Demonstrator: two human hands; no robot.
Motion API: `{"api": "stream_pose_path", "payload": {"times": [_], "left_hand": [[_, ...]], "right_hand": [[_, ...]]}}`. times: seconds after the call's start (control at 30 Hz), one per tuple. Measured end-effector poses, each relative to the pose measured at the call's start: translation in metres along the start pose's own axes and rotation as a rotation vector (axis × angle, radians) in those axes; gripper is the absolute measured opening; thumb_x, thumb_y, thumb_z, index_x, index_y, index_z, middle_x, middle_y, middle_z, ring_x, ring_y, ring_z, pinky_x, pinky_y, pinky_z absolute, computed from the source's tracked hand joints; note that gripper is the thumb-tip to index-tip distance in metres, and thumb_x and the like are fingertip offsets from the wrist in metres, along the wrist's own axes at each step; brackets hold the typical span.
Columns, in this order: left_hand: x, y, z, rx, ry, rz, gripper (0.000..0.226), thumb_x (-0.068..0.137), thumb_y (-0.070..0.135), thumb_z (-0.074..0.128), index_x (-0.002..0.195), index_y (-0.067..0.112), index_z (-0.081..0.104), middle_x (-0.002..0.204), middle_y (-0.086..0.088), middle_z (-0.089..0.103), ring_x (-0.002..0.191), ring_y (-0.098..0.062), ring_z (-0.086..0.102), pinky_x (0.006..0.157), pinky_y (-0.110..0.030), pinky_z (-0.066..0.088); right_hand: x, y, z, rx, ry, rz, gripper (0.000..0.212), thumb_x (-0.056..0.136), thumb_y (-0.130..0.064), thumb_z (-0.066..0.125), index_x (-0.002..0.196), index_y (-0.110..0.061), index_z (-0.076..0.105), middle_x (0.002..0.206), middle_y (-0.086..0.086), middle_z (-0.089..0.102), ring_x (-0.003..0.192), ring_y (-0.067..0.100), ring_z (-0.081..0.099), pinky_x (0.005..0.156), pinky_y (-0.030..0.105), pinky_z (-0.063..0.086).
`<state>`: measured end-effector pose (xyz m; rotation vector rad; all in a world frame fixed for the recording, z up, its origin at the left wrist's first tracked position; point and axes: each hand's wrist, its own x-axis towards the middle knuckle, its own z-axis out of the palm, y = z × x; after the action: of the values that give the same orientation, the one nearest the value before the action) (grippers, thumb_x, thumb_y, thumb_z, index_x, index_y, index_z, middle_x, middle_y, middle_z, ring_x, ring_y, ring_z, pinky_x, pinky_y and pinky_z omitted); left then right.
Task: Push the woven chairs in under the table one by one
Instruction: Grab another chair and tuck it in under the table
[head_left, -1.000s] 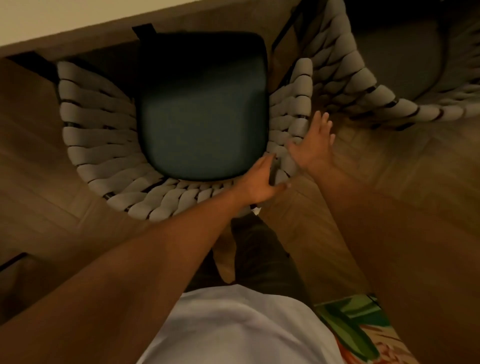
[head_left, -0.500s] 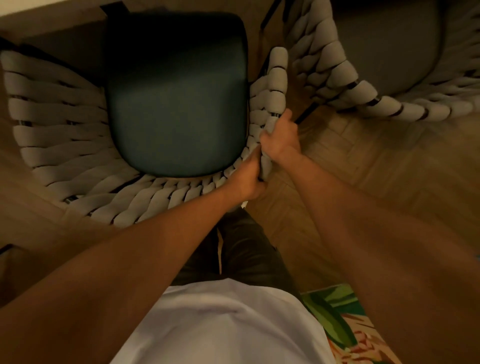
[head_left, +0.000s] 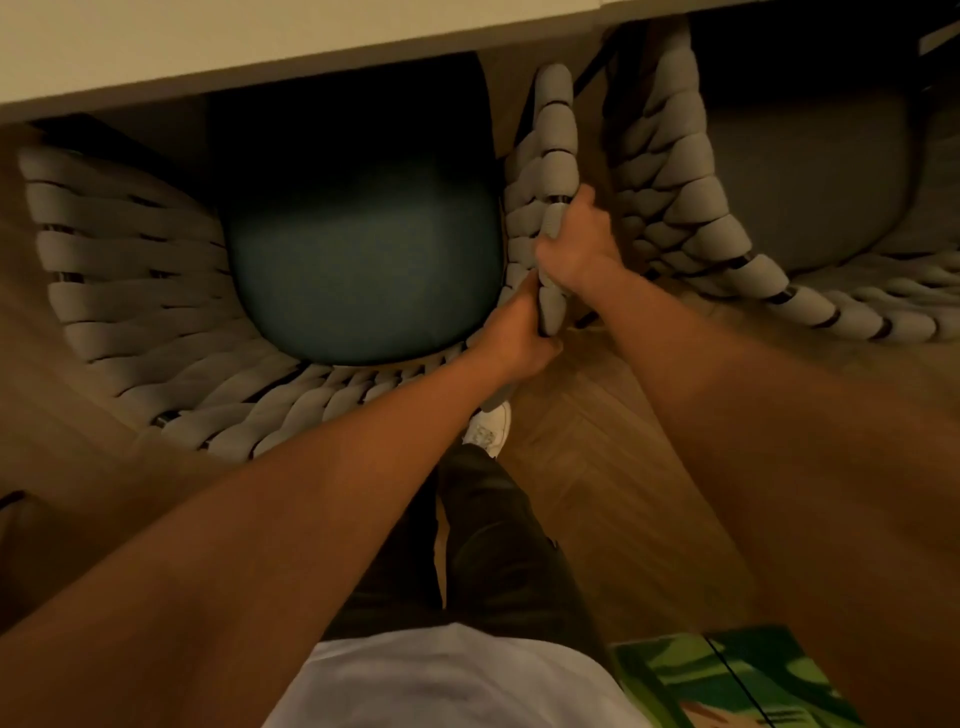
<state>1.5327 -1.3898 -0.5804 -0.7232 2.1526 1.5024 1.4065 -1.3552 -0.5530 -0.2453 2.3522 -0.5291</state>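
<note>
The table (head_left: 291, 47) runs across the top of the view, its pale edge already overhanging the front of the chair's dark seat (head_left: 363, 249). The chair (head_left: 140, 270) being moved sits straight ahead of the person, its woven back curving from far left of the fingers round to the right-hand arm where both hands meet. A second chair (head_left: 691, 208) stands just right of the fingers, its woven side very near the gripped arm; whether the two touch cannot be told.

The chair looks like a stiff metal frame wrapped in thick, soft cord, probably of moderate weight and likely to drag on the wooden floor (head_left: 597, 441). The padded weave gives under the fingers, so the firm hold is on the top rail of the arm, where the frame lies beneath.

Both forearms reach forward and converge. The right hand (head_left: 576, 244) is curled over the rail from the outer side, fingers wrapped round the cord. The left hand (head_left: 519, 332) grips the same rail just nearer the body, thumb and fingers closed around it.
</note>
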Motion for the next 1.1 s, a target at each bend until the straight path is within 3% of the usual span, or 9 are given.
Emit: {"api": "stream_pose_path", "payload": {"times": [0.13,0.23,0.37,0.47,0.57,0.73,0.9,1.03,1.1], "left_hand": [[0.016,0.007,0.001,-0.008,-0.001,-0.034,0.093,0.087,0.014,0.071,0.159,0.019,0.012,0.146,-0.009,0.049,0.132,-0.026,0.049,0.105,-0.036,0.046],[0.013,0.004,0.001,-0.052,0.008,0.009,0.086,0.087,0.012,0.072,0.156,0.015,0.022,0.146,-0.007,0.048,0.131,-0.016,0.046,0.102,-0.024,0.041],[-0.012,-0.021,-0.01,-0.009,-0.099,0.099,0.086,0.081,0.022,0.078,0.151,0.011,0.03,0.146,0.002,0.045,0.131,-0.006,0.042,0.111,-0.031,0.04],[-0.042,-0.058,-0.025,0.193,-0.192,0.094,0.093,0.076,0.046,0.079,0.151,0.018,0.031,0.147,-0.002,0.046,0.132,-0.014,0.047,0.109,-0.04,0.044],[-0.082,-0.095,-0.049,0.32,-0.194,0.047,0.09,0.076,0.059,0.071,0.15,0.023,0.034,0.149,0.002,0.045,0.132,-0.014,0.046,0.108,-0.034,0.041],[-0.135,-0.151,-0.098,0.65,-0.169,0.02,0.075,0.074,0.066,0.065,0.139,0.035,0.043,0.129,0.008,0.056,0.116,-0.017,0.055,0.09,-0.037,0.048],[-0.154,-0.181,-0.124,0.788,-0.116,0.052,0.068,0.071,0.072,0.058,0.128,0.037,0.05,0.121,0.01,0.062,0.107,-0.016,0.061,0.084,-0.041,0.053],[-0.162,-0.199,-0.13,0.869,-0.025,0.079,0.064,0.074,0.072,0.057,0.127,0.035,0.056,0.116,0.009,0.066,0.1,-0.017,0.065,0.079,-0.039,0.056],[-0.161,-0.203,-0.129,0.907,0.008,0.093,0.063,0.074,0.072,0.049,0.125,0.036,0.058,0.114,0.009,0.066,0.1,-0.017,0.064,0.08,-0.039,0.055]], "right_hand": [[0.018,0.002,-0.007,0.021,-0.017,0.007,0.058,0.095,-0.019,0.061,0.143,-0.006,0.033,0.139,0.018,0.052,0.122,0.037,0.055,0.087,0.036,0.047],[0.021,0.006,-0.007,0.049,-0.01,0.007,0.058,0.094,-0.019,0.062,0.143,-0.007,0.033,0.137,0.017,0.053,0.12,0.034,0.057,0.086,0.035,0.048],[0.011,0.009,0.005,0.101,0.076,-0.032,0.065,0.095,-0.02,0.063,0.15,-0.007,0.029,0.141,0.017,0.051,0.125,0.035,0.055,0.097,0.042,0.05],[-0.013,0.013,0.023,-0.11,0.2,-0.186,0.081,0.095,-0.023,0.06,0.159,-0.005,0.014,0.162,0.021,0.024,0.15,0.037,0.025,0.123,0.045,0.022],[-0.046,0.015,0.046,-0.355,0.236,-0.424,0.073,0.097,-0.034,0.053,0.159,-0.007,0.024,0.167,0.022,0.011,0.155,0.039,0.004,0.125,0.051,0.001],[-0.083,-0.001,0.091,-0.52,-0.265,-0.505,0.062,0.106,-0.05,0.031,0.152,-0.011,0.042,0.165,0.012,0.026,0.155,0.029,0.011,0.125,0.052,0.004],[-0.121,-0.028,0.12,-0.548,-0.627,-0.416,0.07,0.102,-0.066,0.022,0.146,-0.02,0.052,0.151,0.01,0.048,0.138,0.03,0.042,0.111,0.046,0.035],[-0.139,-0.04,0.137,-0.749,-0.726,-0.46,0.086,0.091,-0.079,0.036,0.158,-0.025,0.033,0.161,0.006,0.036,0.142,0.029,0.039,0.113,0.045,0.036],[-0.143,-0.04,0.144,-0.865,-0.646,-0.51,0.083,0.087,-0.074,0.05,0.153,-0.024,0.038,0.151,0.005,0.047,0.132,0.028,0.049,0.106,0.045,0.042]]}}
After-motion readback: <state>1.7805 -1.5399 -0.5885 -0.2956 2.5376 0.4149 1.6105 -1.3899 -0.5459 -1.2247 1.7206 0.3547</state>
